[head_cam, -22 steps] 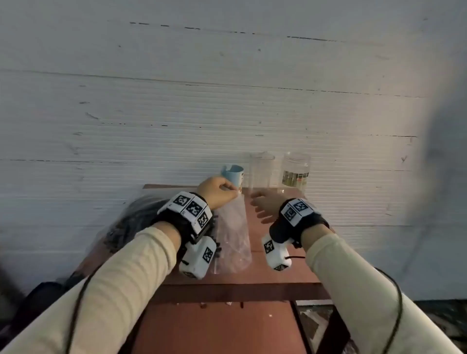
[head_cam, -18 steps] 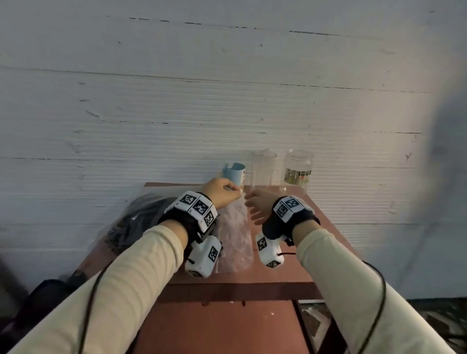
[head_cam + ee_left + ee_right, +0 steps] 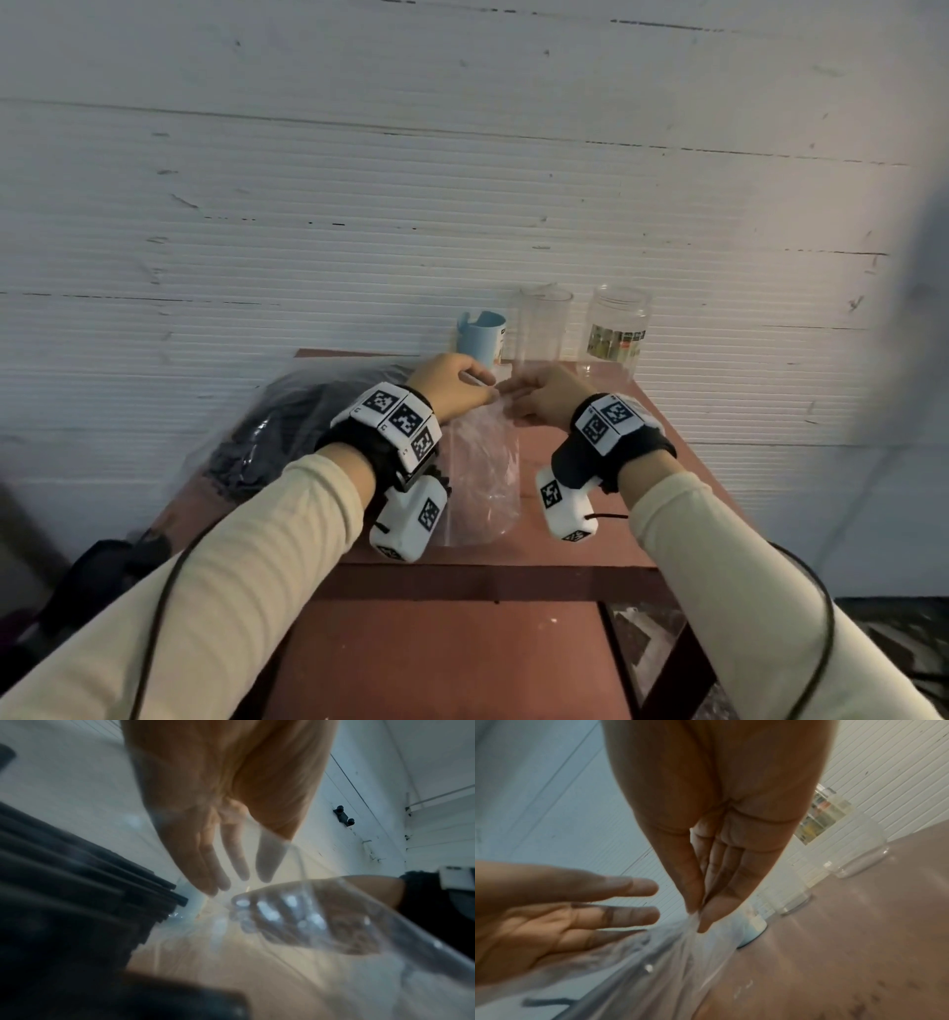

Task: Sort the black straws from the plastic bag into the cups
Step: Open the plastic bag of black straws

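A clear plastic bag lies on the red-brown table, its mouth toward the cups. Black straws fill its left part, and their ends show in the left wrist view. My right hand pinches the bag's film at the mouth between thumb and fingers. My left hand is beside it with straight fingers against the film. A blue cup, a clear cup and a labelled clear jar stand just behind the hands.
A white ribbed wall runs right behind the table. The three containers line the back edge. A dark bag sits on the floor at the lower left. A lower red board lies under the table's front edge.
My right hand has moved left to the bag's mouth and taken hold of the film. The left hand has stayed at the mouth.
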Action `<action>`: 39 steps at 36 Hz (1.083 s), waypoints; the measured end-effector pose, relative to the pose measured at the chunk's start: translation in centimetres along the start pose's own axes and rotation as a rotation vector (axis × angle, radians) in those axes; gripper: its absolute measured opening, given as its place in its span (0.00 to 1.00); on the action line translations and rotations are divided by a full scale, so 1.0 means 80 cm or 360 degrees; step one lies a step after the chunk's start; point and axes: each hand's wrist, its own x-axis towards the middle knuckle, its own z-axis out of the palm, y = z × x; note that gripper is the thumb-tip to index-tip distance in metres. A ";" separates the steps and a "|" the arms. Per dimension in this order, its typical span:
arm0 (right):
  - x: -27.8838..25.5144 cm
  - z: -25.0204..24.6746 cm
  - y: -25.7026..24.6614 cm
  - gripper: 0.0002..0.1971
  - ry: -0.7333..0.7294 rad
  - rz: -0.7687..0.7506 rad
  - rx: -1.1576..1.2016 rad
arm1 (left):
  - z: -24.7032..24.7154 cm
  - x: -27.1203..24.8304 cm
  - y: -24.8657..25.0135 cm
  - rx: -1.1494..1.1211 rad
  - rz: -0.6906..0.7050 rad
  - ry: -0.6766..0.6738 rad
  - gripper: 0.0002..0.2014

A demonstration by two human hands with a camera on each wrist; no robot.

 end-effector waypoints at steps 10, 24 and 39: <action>-0.009 0.001 -0.016 0.13 0.0037 -0.0164 0.0062 | 0.004 -0.005 0.008 0.0068 0.0015 -0.0062 0.22; -0.024 0.008 -0.031 0.16 -0.0107 -0.0103 0.0065 | -0.009 -0.005 -0.009 -0.0031 0.0000 0.0085 0.15; -0.005 0.022 -0.020 0.08 -0.0193 0.0324 0.0105 | -0.047 -0.012 -0.026 -0.0415 0.0211 0.0135 0.21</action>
